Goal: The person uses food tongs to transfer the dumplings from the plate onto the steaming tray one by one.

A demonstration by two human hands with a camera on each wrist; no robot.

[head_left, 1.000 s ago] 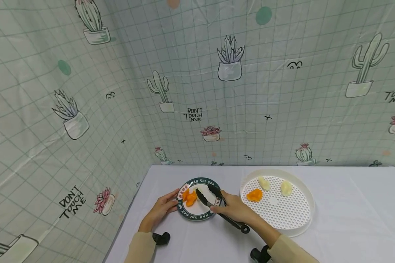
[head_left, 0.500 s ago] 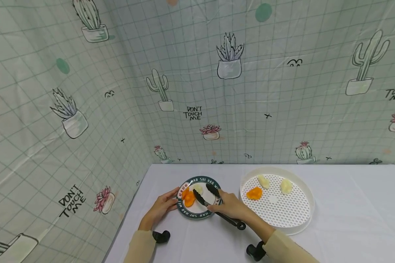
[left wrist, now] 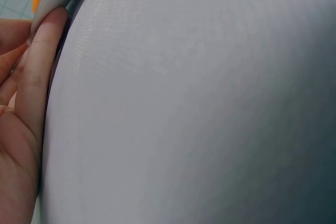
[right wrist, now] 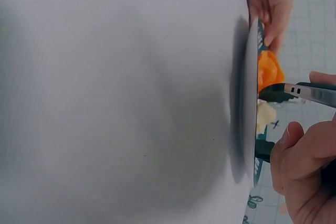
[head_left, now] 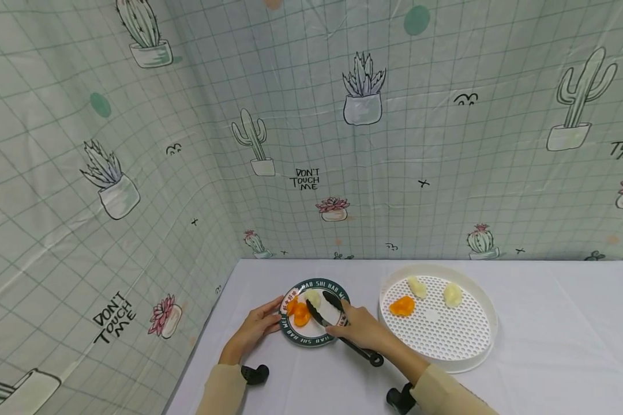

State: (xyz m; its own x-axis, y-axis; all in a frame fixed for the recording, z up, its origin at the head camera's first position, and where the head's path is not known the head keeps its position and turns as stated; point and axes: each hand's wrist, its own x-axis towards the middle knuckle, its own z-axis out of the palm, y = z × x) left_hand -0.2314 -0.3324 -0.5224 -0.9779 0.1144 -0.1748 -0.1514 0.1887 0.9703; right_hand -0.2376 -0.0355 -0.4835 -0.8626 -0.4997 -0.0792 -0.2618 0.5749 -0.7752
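Note:
In the head view, my left hand (head_left: 256, 328) holds the left rim of a small round plate (head_left: 311, 342) with a dark green lettered border. The left wrist view has the fingers (left wrist: 38, 72) under the plate's edge. Orange chunks (head_left: 301, 314) and a pale cream lump (head_left: 313, 297) lie on the plate; their kind is unclear. My right hand (head_left: 363, 327) grips black-tipped tongs (head_left: 357, 348) over the plate. The spread tips stand on either side of the pale lump (right wrist: 266, 116) in the right wrist view, and whether they touch it cannot be told.
Right of the plate stands a round white tray (head_left: 490, 323) with a perforated surface. One orange chunk (head_left: 402, 306) and two pale lumps (head_left: 452, 295) sit on it. Behind the white-covered table (head_left: 560, 323) hangs a cactus-print cloth (head_left: 420, 144).
My right hand and the tongs' handle end have shifted slightly left. The pale lump on the plate, mostly hidden a second ago, now shows between the tips. My left hand stays at the rim.

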